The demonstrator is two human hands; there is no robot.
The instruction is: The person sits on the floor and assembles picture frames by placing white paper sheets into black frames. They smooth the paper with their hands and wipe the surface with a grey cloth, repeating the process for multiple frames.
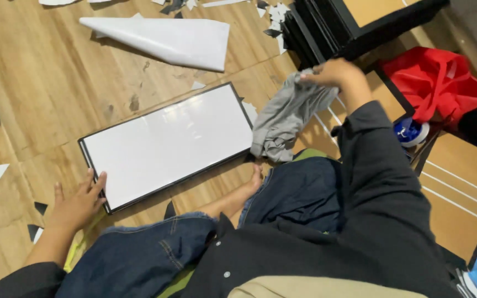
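A red bag (440,83) lies at the right, a blue-and-white tape roll (411,132) just beside it, and a curled white sheet (167,40) on the wooden floor (40,83) above. The white, black-framed panel (167,146) lies flat on the floor before the knees. The left hand (78,207) rests fingers spread at its near corner; the right hand (335,74) grips a grey cloth (285,116) hanging by the panel's right end.

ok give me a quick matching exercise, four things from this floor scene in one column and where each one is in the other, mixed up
Things:
1. grey cloth
2. white panel with black frame
3. red bag
4. curled white sheet

Places:
a. on the floor beyond the panel
b. hanging from the right hand
c. flat on the wooden floor, its corner under the left hand
d. on the far right, beside the brown boards

Pairs: 1-b, 2-c, 3-d, 4-a
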